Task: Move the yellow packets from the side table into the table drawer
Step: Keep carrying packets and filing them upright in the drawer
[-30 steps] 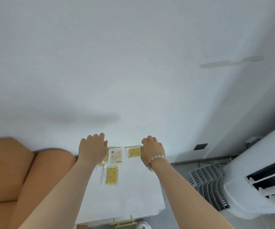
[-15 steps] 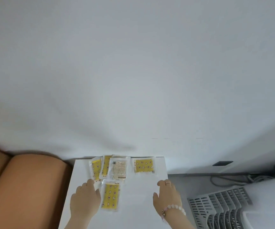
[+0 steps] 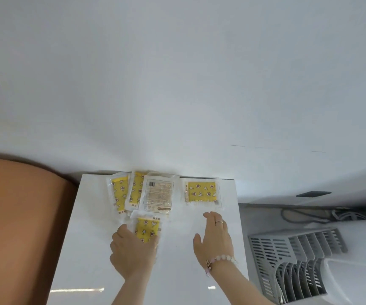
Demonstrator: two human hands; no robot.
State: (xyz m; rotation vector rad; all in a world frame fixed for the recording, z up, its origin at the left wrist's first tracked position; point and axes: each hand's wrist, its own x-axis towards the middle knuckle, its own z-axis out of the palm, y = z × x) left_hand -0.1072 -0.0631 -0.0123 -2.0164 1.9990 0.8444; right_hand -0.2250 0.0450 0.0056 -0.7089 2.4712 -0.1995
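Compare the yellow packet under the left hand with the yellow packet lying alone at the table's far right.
The near packet lies lengthwise, pointing away from the person; the lone packet lies crosswise.
The left hand covers the near packet's near end; the lone packet lies uncovered, with the right hand just short of it.
Both are yellow, patterned, clear-wrapped and flat on the side table.

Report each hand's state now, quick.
Left hand: on the nearest yellow packet; grip cannot be told.
Right hand: open, holding nothing.
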